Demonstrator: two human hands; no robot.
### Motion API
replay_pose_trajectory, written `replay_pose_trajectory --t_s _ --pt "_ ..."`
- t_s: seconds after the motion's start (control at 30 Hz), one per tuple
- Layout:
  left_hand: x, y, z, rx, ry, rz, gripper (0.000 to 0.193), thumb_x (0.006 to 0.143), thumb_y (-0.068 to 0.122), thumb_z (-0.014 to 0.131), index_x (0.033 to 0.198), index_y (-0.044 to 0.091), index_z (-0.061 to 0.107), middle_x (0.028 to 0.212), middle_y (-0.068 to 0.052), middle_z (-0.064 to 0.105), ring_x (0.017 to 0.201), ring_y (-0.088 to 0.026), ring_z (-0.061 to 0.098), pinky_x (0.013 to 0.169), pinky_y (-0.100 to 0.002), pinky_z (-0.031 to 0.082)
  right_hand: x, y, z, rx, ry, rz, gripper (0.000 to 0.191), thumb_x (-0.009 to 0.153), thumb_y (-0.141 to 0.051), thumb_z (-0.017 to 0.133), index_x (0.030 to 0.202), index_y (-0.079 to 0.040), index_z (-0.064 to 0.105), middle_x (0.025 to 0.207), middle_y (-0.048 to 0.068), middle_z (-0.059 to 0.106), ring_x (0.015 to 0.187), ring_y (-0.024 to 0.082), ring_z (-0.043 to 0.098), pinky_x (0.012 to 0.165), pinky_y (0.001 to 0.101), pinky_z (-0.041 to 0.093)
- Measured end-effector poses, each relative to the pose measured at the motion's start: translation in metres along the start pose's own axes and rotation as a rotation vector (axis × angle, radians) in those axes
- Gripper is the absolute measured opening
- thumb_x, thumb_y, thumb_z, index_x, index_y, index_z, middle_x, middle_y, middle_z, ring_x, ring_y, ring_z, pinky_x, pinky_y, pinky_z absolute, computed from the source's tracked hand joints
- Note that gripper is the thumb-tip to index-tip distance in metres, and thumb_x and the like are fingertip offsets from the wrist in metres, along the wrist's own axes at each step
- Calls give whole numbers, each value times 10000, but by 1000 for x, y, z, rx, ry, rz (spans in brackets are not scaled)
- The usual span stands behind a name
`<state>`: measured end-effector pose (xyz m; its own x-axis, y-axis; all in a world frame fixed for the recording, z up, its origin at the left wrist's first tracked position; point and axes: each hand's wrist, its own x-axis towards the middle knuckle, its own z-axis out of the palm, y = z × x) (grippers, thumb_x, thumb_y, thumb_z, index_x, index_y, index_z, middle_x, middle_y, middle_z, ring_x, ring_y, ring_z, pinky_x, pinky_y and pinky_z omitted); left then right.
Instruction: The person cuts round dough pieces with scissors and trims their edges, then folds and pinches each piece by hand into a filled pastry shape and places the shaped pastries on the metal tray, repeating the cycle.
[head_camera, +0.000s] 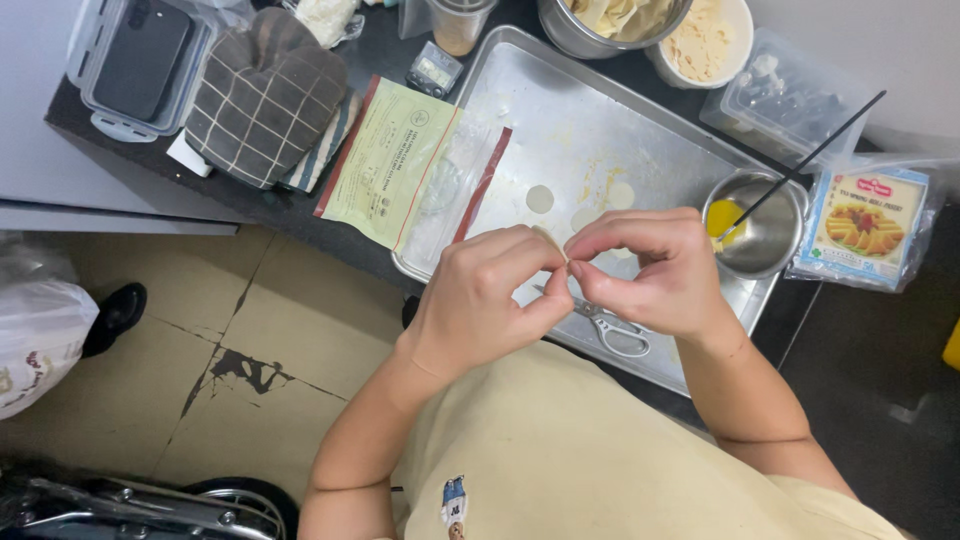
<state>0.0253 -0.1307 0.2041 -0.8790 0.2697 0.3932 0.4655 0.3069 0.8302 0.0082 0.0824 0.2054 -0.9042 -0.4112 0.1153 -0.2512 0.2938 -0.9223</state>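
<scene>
Both hands are up over the metal baking tray (640, 110). The left hand (480, 300) and the right hand (660, 270) pinch a small pale piece of dough wrapper (556, 243) between their fingertips, fingers curled tight on it. Under the hands, scissors (610, 330) lie on the tray. A small metal bowl (760, 225) with yellow egg and a thin black stick sits near the right hand.

Upper centre: flat rectangular pouch (400, 160), pale green label, clear window, red edge strips, lying partly over a tray rim. Right edge: square wrapper packet (868, 226), blue and white with a food picture. Top centre: small grey digital timer (434, 70), screen unreadable.
</scene>
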Motion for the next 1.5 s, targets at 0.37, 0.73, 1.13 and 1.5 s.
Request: replay_pose_trajectory --t_s 0.37,0.73,1.13,1.5 --pt "-12 -6 -15 -131 102 -89 92 864 88 729 916 34 677 887 -81 711 813 -209 743 751 -300 589 10 12 19 368 -40 63 49 897 54 683 945 44 681 980 96 706 903 127 636 791 258 508" --pt "-21 -9 -5 -224 146 -152 77 961 56 697 1017 5 699 952 -97 730 867 -201 766 763 -274 610 9 5 32 256 44 -115 316 767 6 814 1053 41 684 1057 99 669 982 171 662 884 296 563" --pt "-23 -8 2 113 225 50 91 922 32 694 987 38 630 968 -105 691 891 -294 700 788 -374 565 6 15 41 93 114 -183 104 944 44 700 1044 47 730 1041 146 742 977 187 726 876 293 589" --pt "-29 -20 7 -20 201 -67 79 913 66 675 956 18 628 956 -119 690 867 -270 713 777 -363 576 1 38 47 443 127 100 98 1059 -56 621 1097 19 671 1075 61 673 971 95 599 869 258 501"
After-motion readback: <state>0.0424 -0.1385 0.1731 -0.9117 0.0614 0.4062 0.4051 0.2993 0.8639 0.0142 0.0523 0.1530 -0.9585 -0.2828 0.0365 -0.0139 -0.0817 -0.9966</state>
